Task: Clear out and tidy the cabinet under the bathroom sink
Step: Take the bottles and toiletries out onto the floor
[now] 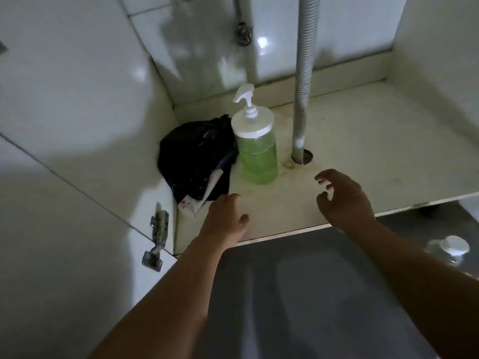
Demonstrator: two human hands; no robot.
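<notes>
A clear pump bottle of green liquid (256, 149) with a white cap stands upright on the pale cabinet floor (363, 151). A crumpled black plastic bag (194, 156) lies to its left in the cabinet's left corner, with a small white and red packet (190, 204) sticking out at its front. My left hand (225, 216) hovers just in front of the bag and packet, fingers loosely curled, holding nothing. My right hand (344, 198) hovers over the floor to the right of the bottle, fingers spread and bent, empty.
A grey corrugated drain hose (303, 81) runs down through a hole in the cabinet floor right of the bottle. A metal valve (243, 33) sits on the tiled back wall. A door hinge (156, 237) is at the left edge. A clear bottle with a white cap (451, 251) stands on the grey floor at right.
</notes>
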